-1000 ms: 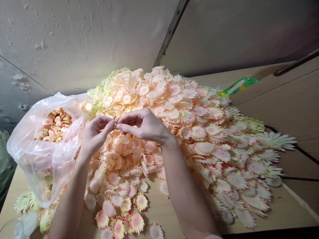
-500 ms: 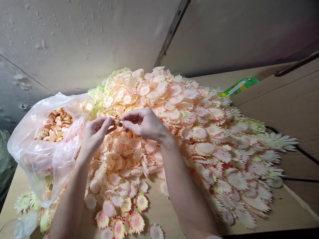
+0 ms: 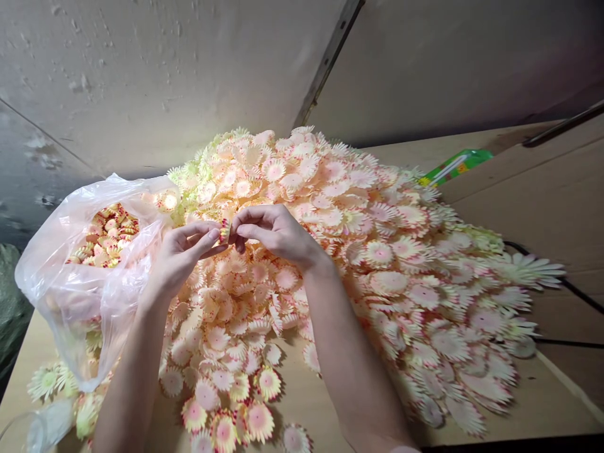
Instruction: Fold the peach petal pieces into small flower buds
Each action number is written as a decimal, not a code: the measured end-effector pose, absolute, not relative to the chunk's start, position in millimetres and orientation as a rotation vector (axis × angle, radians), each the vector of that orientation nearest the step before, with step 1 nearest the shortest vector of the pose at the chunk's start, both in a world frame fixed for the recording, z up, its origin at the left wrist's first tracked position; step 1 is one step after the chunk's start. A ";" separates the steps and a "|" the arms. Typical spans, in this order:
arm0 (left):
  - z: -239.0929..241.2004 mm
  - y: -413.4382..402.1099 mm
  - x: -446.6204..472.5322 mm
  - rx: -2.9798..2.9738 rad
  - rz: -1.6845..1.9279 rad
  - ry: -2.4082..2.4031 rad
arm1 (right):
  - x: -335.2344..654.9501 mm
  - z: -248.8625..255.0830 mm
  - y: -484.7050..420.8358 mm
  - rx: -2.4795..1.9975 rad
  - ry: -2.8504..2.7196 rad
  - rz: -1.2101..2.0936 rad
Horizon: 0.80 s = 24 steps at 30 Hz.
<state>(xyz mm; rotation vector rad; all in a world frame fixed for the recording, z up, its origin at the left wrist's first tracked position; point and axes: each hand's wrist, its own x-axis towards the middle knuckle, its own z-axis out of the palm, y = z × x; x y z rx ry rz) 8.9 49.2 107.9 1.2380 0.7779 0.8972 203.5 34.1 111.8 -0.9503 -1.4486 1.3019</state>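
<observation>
Both my hands meet over a big heap of pink and cream artificial flower heads (image 3: 377,251) spread on a wooden table (image 3: 302,396). My left hand (image 3: 182,255) pinches a small red-and-yellow flower piece (image 3: 224,230) between thumb and forefinger. My right hand (image 3: 271,231) pinches the same piece from the right, fingers curled. The piece is held just above the heap.
A clear plastic bag (image 3: 85,283) holding several small red-and-yellow flower pieces lies at the left. A green packet (image 3: 453,165) lies at the back right. A dark cable (image 3: 561,283) runs along the right side. Grey wall panels stand behind the table.
My fingers have shifted slightly on the small flower piece, turning it between both hands. The hands stay in the same place over the heap.
</observation>
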 end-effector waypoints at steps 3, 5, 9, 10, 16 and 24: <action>107.8 49.2 8.9 1.240 0.909 0.781 | 202.6 112.5 33.3 -0.973 -1.442 1.301; 107.2 49.3 8.9 1.251 0.928 0.787 | 201.4 112.8 32.0 -0.991 -1.445 1.304; 105.6 49.8 9.0 1.296 0.934 0.786 | 198.6 110.0 31.1 -0.999 -1.446 1.280; 105.4 49.9 9.0 1.307 0.931 0.786 | 198.3 108.9 31.3 -1.001 -1.441 1.275; 108.1 49.1 9.0 1.361 0.904 0.812 | 201.7 107.3 32.1 -1.006 -1.456 1.293; 104.7 50.4 6.2 1.483 0.867 0.951 | 205.6 112.4 32.0 -1.024 -1.466 1.310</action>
